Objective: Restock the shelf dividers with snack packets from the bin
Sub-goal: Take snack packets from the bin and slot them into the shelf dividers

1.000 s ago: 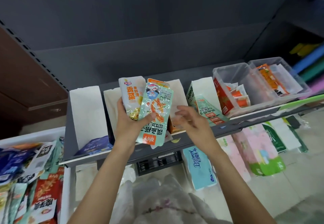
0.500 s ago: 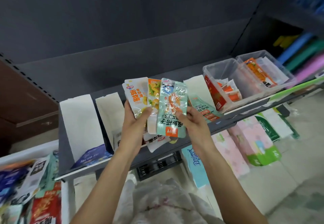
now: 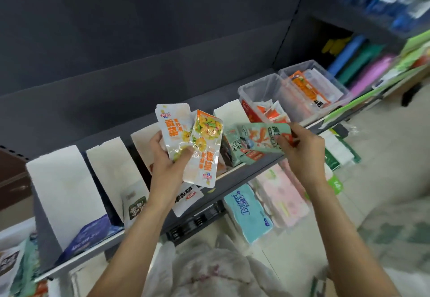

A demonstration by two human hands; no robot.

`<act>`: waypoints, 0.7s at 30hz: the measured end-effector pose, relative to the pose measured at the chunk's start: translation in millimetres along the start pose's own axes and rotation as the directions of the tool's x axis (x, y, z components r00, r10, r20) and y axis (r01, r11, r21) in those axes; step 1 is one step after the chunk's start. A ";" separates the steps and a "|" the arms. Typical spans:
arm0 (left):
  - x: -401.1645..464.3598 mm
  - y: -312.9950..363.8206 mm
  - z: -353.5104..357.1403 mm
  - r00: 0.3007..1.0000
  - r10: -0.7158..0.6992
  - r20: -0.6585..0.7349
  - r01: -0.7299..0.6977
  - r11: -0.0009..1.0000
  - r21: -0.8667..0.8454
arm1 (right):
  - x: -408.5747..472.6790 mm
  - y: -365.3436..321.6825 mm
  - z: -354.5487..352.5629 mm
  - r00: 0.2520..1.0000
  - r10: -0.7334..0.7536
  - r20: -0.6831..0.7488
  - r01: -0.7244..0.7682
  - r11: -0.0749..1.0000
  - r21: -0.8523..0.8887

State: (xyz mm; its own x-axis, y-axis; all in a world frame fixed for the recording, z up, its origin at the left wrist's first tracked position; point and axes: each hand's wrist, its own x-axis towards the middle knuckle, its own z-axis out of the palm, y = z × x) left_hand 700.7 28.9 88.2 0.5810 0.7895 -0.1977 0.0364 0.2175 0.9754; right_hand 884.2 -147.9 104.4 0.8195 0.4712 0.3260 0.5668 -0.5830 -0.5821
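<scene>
My left hand (image 3: 168,159) grips two snack packets in front of the grey shelf (image 3: 244,175): a white and orange one (image 3: 171,127) and an orange-topped one (image 3: 204,148) overlapping it. My right hand (image 3: 300,148) pinches a pale green packet (image 3: 260,139) by its end and holds it sideways over the divider slot where similar green packets (image 3: 232,148) stand. White cardboard dividers (image 3: 67,187) line the shelf. The bin (image 3: 14,266) with more packets shows at the lower left edge.
Two clear plastic tubs (image 3: 263,92) with orange packets sit at the shelf's right end. Tissue packs (image 3: 246,210) lie on the floor below the shelf. A blue packet (image 3: 90,234) lies in the leftmost slot. Coloured goods fill the shelving (image 3: 363,59) at right.
My right hand has pulled the green packet out of the left hand's fan and carried it rightwards, turning it sideways over the green-packet slot. The left hand keeps the other two.
</scene>
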 end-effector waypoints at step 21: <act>3.7 -5.7 45.5 0.983 -0.022 -0.184 0.010 0.998 -0.068 | 8.5 -12.7 49.0 0.815 -0.001 0.580 -0.352 0.794 0.495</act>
State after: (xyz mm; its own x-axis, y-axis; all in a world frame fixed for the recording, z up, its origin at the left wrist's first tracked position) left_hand 739.6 4.5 86.4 0.4209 0.8765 -0.2338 -0.0135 0.2638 0.9645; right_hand 879.8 -104.0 78.0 0.6183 0.7683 -0.1658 0.1202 -0.3009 -0.9460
